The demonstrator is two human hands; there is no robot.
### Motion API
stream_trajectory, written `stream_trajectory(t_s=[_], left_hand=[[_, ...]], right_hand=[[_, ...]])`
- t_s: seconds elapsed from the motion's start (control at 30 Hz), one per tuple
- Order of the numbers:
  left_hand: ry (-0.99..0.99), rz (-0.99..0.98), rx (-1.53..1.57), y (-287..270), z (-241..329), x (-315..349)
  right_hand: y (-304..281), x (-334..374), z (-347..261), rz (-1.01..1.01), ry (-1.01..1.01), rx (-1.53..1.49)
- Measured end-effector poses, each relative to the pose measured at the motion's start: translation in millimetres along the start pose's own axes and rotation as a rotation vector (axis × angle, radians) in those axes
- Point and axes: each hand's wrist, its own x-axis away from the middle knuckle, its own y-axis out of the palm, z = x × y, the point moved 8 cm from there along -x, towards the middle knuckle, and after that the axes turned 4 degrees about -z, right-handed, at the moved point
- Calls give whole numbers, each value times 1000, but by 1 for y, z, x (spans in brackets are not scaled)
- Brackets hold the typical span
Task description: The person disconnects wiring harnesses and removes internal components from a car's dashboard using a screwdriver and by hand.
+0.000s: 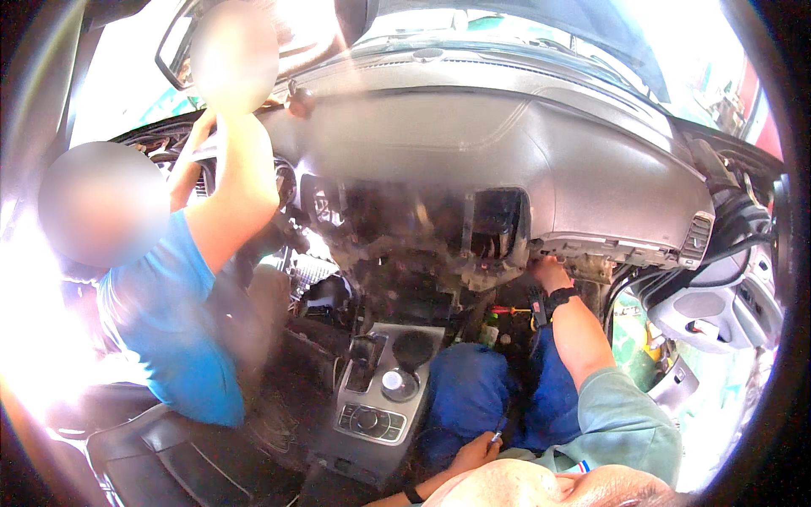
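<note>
My right hand (pixel 553 272) reaches up to the lower edge of the dashboard (pixel 617 186), right of the bare centre opening (pixel 497 215). Its fingertips are hidden against the trim, so their grip does not show. Just below it, beside the dark wristband, is a small black part (pixel 538 306). Low in the view, close to my blue trouser leg (pixel 469 380), my left hand (pixel 475 455) is closed around a thin metal tool (pixel 497 436) whose exact kind is unclear. A red-and-yellow screwdriver (pixel 510 310) lies in the footwell between my knees and the dashboard.
A co-worker in a blue shirt (pixel 173 321) leans in at the left, an arm (pixel 241 173) raised toward the dashboard's far left. The centre console (pixel 346 452) holds a clear container with a white lid (pixel 394 383). An open door (pixel 718 308) stands at the right.
</note>
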Motion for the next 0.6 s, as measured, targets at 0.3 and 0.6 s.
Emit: stream_trajectory(t_s=[0.3, 0.6], left_hand=[[-87, 0, 93, -4, -7, -2], [-117, 24, 137, 0, -33, -16]], right_hand=[[-6, 10, -31, 74, -163, 21], [48, -16, -40, 6, -428, 577]])
